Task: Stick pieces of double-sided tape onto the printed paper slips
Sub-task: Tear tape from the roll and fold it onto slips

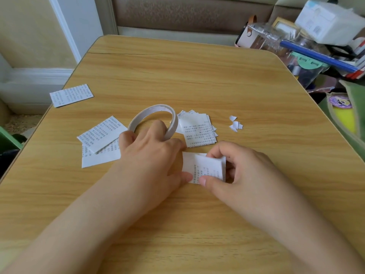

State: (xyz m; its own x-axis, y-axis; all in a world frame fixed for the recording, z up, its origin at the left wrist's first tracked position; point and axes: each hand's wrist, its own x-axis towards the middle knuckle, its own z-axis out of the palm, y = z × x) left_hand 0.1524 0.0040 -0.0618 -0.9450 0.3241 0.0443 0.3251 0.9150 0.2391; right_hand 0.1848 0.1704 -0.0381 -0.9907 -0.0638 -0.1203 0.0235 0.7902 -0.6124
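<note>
My left hand grips a white roll of double-sided tape, which stands tilted on its edge above the wooden table. Its thumb also touches the left edge of a printed paper slip. My right hand pinches that same slip between thumb and fingers, close to the table. A stack of printed slips lies just behind the hands. Two more slips overlap to the left of the roll. A single slip lies at the far left edge.
Small torn white backing scraps lie right of the stack. Off the table's right side sits a cluttered pile: a white box, a blue folder, clear plastic containers. A sofa stands behind the table.
</note>
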